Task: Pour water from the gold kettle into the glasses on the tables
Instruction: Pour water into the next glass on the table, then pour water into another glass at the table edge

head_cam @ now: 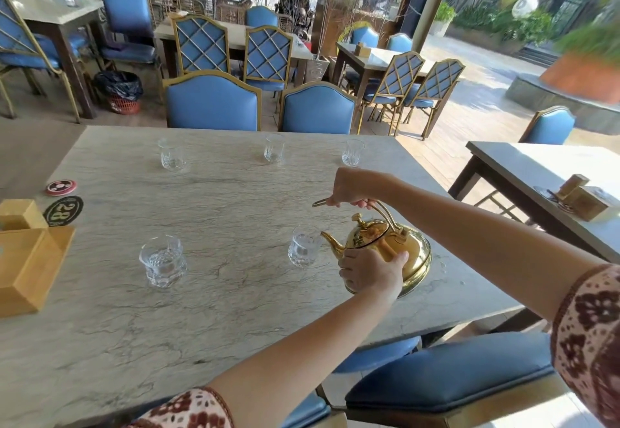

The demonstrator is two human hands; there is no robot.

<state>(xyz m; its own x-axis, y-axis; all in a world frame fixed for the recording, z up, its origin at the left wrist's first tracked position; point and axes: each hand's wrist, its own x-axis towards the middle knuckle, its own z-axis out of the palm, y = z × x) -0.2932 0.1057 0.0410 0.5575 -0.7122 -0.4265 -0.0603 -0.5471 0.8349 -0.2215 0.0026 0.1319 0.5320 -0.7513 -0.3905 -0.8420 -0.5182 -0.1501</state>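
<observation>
On the marbled surface [235, 212], toward its right side, the gold kettle [396, 253] is tilted with its spout lowered to the rim of the nearer right glass [303, 249]. The arched handle is gripped from above by the right hand [352, 189], its fingers closed around the bar. The kettle's body is steadied from the near side by the left hand [372, 271], whose fingers are curled and pressed against the shiny wall. Whether water is flowing at the spout cannot be told. A second glass [163, 261] stands to the left of the first, well apart from it, and some water appears to be held in it. Along the far edge three more glasses are lined up: a left one [171, 154], a middle one [274, 148] and a right one [352, 152]. At the left edge a wooden holder [27, 259] is placed, with a black oval number plate [63, 211] and a red round disc [61, 187] lying just beyond it. Blue padded chairs [214, 102] are drawn up on the far side
</observation>
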